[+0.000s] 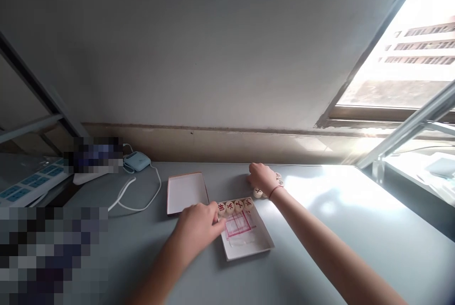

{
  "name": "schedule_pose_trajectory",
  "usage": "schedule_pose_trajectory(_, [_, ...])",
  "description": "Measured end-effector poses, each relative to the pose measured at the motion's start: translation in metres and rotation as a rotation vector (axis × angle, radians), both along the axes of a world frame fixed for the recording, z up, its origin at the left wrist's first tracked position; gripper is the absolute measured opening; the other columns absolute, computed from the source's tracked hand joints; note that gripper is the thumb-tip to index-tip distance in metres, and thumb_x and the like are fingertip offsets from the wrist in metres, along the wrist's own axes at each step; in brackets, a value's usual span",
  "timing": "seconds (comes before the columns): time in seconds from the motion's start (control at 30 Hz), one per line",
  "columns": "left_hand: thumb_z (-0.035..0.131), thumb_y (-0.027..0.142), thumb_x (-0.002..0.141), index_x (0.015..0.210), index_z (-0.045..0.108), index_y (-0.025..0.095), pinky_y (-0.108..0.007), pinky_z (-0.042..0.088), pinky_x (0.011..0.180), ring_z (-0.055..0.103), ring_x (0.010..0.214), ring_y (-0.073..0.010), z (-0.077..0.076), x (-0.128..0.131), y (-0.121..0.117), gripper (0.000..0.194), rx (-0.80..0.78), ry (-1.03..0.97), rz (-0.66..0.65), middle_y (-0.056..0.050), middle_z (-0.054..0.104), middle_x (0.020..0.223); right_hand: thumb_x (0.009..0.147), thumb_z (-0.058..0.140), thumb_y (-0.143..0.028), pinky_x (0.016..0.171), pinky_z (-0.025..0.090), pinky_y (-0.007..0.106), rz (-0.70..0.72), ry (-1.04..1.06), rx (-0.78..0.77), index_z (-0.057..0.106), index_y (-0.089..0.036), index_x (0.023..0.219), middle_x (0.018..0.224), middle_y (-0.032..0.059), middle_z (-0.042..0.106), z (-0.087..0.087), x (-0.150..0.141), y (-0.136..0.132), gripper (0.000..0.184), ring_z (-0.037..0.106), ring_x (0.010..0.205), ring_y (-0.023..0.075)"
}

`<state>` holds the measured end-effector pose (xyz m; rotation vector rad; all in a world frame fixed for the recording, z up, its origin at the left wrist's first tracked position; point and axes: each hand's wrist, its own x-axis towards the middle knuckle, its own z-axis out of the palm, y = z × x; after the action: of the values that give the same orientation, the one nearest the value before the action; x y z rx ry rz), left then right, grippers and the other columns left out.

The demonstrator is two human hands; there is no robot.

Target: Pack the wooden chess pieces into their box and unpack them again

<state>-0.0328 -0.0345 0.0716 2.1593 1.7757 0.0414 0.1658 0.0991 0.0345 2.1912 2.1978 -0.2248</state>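
Xiangqi pieces (239,206), round and pale with red characters, form a row along the far end of a shallow white box (250,248). Pink-red lines under a clear film show on the box's floor. My left hand (199,224) is at the box's left side, thumb and fingers closed around its wall. Beyond the box, my right hand (262,179) reaches down with curled fingers over more pieces (258,193) on the table. Its fingertips are mostly hidden, and I cannot see what they hold. Some pieces show past the right wrist.
Left of the box lies its open lid (186,193). A white cable (145,205) runs from a light blue device (137,161) near the wall. A power strip (31,181) sits at far left. Metal frame bars (408,129) rise at the right.
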Motion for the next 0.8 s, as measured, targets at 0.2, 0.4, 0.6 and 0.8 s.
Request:
schedule_pose_trajectory(0.2, [0.05,0.018,0.075,0.08,0.058,0.021,-0.024,0.035,0.05,0.067,0.065,-0.0222,-0.006,0.008,-0.011,0.009,-0.039,0.047,-0.115,-0.003,0.066,0.066,0.083,0.049,-0.021,0.058,0.038,0.027,0.021,0.04,0.066,0.069,-0.016,0.088,0.087,0.0142,0.07,0.011,-0.003,-0.012,0.02,0.067,0.079,0.0261])
schedule_pose_trajectory(0.4, [0.045,0.011,0.075,0.085,0.059,0.02,-0.025,0.037,0.052,0.068,0.071,-0.0241,-0.016,0.009,-0.005,0.02,-0.07,0.032,-0.142,-0.006,0.07,0.077,0.083,0.052,-0.037,0.064,0.044,0.027,0.166,0.407,0.147,0.07,-0.023,0.089,0.086,0.004,0.073,0.021,-0.001,-0.058,0.024,0.066,0.075,0.0202])
schedule_pose_trajectory(0.6, [0.042,0.01,0.08,0.085,0.058,0.021,-0.024,0.036,0.052,0.066,0.068,-0.0209,-0.018,0.008,-0.004,0.02,-0.082,-0.11,-0.157,-0.003,0.068,0.075,0.082,0.057,-0.045,0.061,0.051,0.029,0.253,0.798,0.024,0.068,-0.023,0.093,0.085,0.0046,0.072,0.011,0.008,-0.096,0.027,0.068,0.069,0.0186])
schedule_pose_trajectory(0.8, [0.045,0.014,0.084,0.091,0.056,0.021,-0.025,0.04,0.058,0.066,0.075,-0.0219,-0.018,0.007,0.0,0.015,-0.069,-0.096,-0.109,-0.002,0.068,0.078,0.083,0.058,-0.045,0.062,0.055,0.027,0.304,1.011,-0.046,0.065,-0.02,0.096,0.091,0.0056,0.071,-0.004,0.003,-0.111,0.029,0.066,0.071,0.0162])
